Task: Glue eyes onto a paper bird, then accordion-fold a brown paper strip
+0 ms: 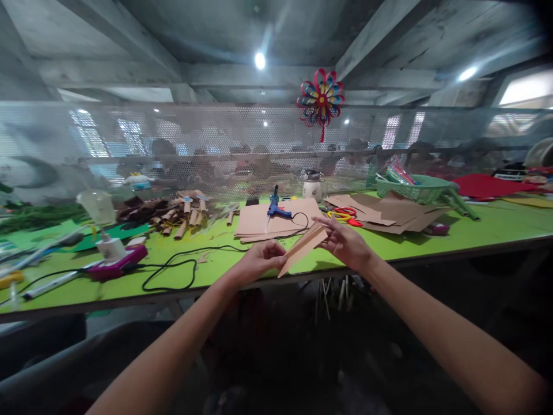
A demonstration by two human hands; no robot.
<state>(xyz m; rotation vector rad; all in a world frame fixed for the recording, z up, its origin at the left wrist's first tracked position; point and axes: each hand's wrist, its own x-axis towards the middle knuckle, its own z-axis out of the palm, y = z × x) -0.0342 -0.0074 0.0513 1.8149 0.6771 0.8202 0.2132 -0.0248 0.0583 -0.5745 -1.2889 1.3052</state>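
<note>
Between my hands, at the table's front edge, is a folded strip of brown kraft paper. My left hand pinches its lower left end between thumb and fingers. At the upper right end, my right hand grips the paper, its fingers partly behind the fold. Just beyond lies a stack of brown paper sheets, with a blue glue gun resting on it and its black cord trailing left. Scissors with red and yellow handles lie right of the stack, close to my right hand.
Purple power strip and rolled brown paper pieces are on the green table at left. Large brown sheets, a green basket and red paper lie right. Behind stands a perforated screen; a thermos is before it.
</note>
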